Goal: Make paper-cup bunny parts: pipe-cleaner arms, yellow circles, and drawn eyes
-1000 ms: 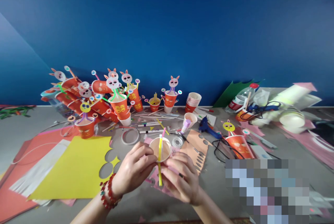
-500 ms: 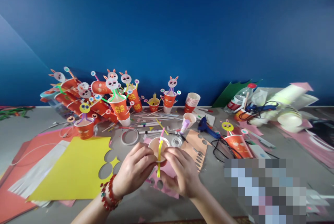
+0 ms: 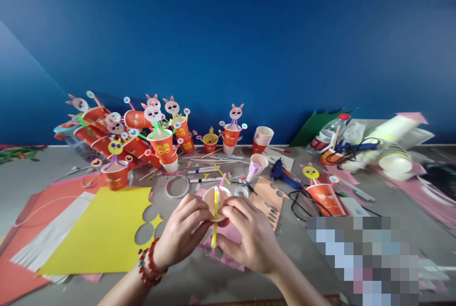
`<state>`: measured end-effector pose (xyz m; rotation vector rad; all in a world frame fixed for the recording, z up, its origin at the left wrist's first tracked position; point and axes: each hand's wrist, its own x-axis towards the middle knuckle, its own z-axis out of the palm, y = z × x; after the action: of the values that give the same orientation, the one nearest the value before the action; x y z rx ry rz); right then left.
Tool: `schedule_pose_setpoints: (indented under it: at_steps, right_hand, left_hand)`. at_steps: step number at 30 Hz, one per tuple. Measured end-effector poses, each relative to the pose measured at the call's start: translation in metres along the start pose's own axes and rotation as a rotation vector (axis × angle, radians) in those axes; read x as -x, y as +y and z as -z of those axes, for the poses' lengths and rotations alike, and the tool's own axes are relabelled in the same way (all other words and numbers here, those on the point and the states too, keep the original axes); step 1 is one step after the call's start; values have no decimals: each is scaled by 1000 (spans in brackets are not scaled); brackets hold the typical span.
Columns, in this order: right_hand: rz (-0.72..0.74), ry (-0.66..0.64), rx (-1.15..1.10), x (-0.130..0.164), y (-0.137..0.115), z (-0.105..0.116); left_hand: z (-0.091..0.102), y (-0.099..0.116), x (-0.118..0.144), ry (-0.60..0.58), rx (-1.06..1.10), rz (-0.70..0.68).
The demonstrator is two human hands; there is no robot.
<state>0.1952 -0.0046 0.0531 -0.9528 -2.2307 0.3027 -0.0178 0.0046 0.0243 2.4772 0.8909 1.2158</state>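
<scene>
While my left hand (image 3: 183,232) grips the paper cup (image 3: 216,203) above the pink paper (image 3: 231,234), my right hand (image 3: 245,234) pinches the yellow straw (image 3: 214,220) across its rim, right of the yellow sheet (image 3: 103,230).

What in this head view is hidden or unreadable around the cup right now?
Head view only:
- Paper cup: lower body hidden behind left hand and right hand.
- Yellow straw: where it is fixed, too small.
- Table at lower right: covered by a pixelated block.
</scene>
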Motion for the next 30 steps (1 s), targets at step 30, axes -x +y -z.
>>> schedule_pose_setpoints:
  at_steps: [30]
  right_hand:
    - [326, 221, 181, 7, 10, -15]
  left_hand:
    - [6, 9, -3, 38, 99, 44]
